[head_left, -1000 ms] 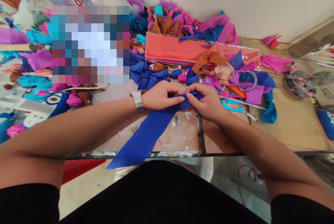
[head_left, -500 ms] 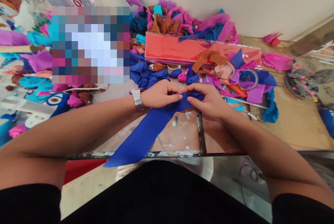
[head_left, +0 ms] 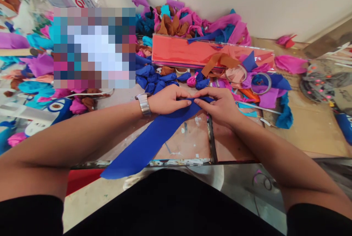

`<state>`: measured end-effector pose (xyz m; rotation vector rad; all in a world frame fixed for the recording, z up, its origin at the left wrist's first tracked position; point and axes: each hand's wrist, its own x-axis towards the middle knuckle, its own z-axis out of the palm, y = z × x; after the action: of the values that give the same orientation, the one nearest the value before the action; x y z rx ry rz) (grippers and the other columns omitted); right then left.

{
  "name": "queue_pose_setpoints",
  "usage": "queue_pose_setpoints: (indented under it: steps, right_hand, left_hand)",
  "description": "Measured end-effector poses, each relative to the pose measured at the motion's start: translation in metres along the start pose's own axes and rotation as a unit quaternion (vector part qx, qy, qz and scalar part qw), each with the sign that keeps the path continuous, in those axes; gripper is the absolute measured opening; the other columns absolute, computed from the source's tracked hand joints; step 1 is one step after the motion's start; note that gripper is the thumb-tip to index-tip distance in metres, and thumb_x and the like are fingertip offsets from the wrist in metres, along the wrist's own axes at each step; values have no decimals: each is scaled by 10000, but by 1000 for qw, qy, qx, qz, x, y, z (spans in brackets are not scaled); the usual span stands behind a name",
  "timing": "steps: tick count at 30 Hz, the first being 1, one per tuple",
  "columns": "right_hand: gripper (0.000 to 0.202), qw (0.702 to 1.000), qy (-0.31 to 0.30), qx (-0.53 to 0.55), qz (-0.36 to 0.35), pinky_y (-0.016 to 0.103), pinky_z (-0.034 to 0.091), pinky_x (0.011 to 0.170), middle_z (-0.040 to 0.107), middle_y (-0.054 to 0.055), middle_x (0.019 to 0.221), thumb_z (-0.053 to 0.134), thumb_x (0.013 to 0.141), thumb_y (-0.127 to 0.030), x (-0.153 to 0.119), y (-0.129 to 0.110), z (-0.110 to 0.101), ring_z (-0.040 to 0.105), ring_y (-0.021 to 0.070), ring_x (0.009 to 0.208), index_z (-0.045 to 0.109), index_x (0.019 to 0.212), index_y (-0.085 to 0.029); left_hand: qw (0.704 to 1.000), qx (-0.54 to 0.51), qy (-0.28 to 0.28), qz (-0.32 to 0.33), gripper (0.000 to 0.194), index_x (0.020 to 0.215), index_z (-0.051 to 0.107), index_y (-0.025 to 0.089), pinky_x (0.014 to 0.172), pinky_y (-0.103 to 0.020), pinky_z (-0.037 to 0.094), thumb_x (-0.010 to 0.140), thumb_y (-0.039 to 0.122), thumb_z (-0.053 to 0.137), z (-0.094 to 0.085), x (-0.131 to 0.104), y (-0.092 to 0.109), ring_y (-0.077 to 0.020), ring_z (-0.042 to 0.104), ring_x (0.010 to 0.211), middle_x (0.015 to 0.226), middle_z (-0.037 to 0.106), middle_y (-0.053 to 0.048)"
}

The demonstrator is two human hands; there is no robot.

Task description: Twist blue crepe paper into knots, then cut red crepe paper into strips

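Observation:
A long blue strip (head_left: 148, 140) of crepe-like material slants from my fingers down to the left, its loose end hanging past the table's front edge. My left hand (head_left: 169, 100), with a metal watch on its wrist, pinches the strip's upper edge between thumb and fingers. Close beside it, my right hand (head_left: 217, 105) pinches the same edge, the two thumbs almost touching. Just beyond my left hand lies a pile of small blue bundles (head_left: 151, 78). A pink bundle (head_left: 191, 79) rests behind the gap between my hands.
A flat red pack in clear plastic (head_left: 178, 50) lies across the back, with colourful scraps heaped behind it. Tape rolls (head_left: 261, 83) and purple pieces are at the right. A white and blue power strip (head_left: 41, 120) sits at the left. Part of the view is pixelated.
My right thumb has shifted slightly left, closer to my left thumb. The strip's loose end has swung a little further left and down. Both hands keep their hold.

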<state>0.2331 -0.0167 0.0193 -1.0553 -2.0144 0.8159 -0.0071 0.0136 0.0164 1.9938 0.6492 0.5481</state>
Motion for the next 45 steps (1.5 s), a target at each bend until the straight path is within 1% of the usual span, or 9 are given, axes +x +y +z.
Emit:
queue_pose_setpoints:
  steps: [5,9,16,18,21,24,28,33,45]
  right_hand:
    - [97,1000,8,-4,-26,330,607,867,847,23,988,787,918,-233,1,2,-1,786,201,891,830,1005,-242]
    - [97,999,-4,-3,-46,325,600,838,840,27,974,778,925,-231,1,1,-1,779,196,871,830,1006,-242]
    - [94,1000,-6,-1,-29,343,586,819,833,43,974,778,940,-288,-1,0,0,771,209,876,831,1003,-244]
    - [98,1000,-7,-3,-24,357,595,831,833,43,977,779,940,-310,-1,1,0,770,216,879,831,1000,-253]
    - [104,1000,-3,-5,-20,368,608,851,833,39,976,777,940,-327,-2,1,0,770,218,875,830,1000,-261]
    - [105,1000,-3,-12,-21,369,612,869,835,33,985,772,942,-323,-2,1,1,773,215,877,824,1009,-262]
    - [105,998,-2,-44,-44,364,605,861,833,37,999,761,949,-302,-2,0,1,774,217,892,807,1033,-259]
    - [101,989,4,-109,-99,359,591,835,823,41,992,720,976,-281,-3,1,0,768,214,890,787,1049,-257]
    - [106,987,15,-132,-89,392,592,859,820,41,1006,711,972,-277,-3,4,3,767,238,919,771,1059,-271]
  left_hand:
    - [1000,-25,3,-3,235,919,757,139,625,-230,336,904,279,569,0,2,1,-90,392,611,659,519,54]
    - [999,-40,2,-24,230,908,751,137,638,-230,357,876,277,570,0,2,1,-98,432,634,672,555,45]
    - [999,-47,2,-19,202,904,734,143,685,-245,410,864,278,588,0,2,-3,-118,501,688,736,621,23]
    - [998,-53,-5,-21,226,922,731,135,694,-253,412,889,317,601,1,1,-4,-122,502,694,742,614,18]
    - [998,-62,4,-22,352,934,731,127,688,-262,395,970,439,572,1,1,-4,-128,482,700,737,585,11]
    - [998,-57,17,-27,433,866,708,131,647,-257,351,1007,505,545,1,1,-2,-122,434,678,697,527,15]
    - [998,-61,15,-21,356,799,659,146,628,-248,336,971,452,600,1,2,2,-106,387,638,677,485,32]
    - [998,-53,26,-16,314,780,636,151,625,-244,334,979,388,579,2,3,3,-97,370,615,665,468,42]
    - [998,-43,45,4,329,789,653,156,614,-239,350,993,409,605,5,2,-2,-101,410,614,656,513,35]
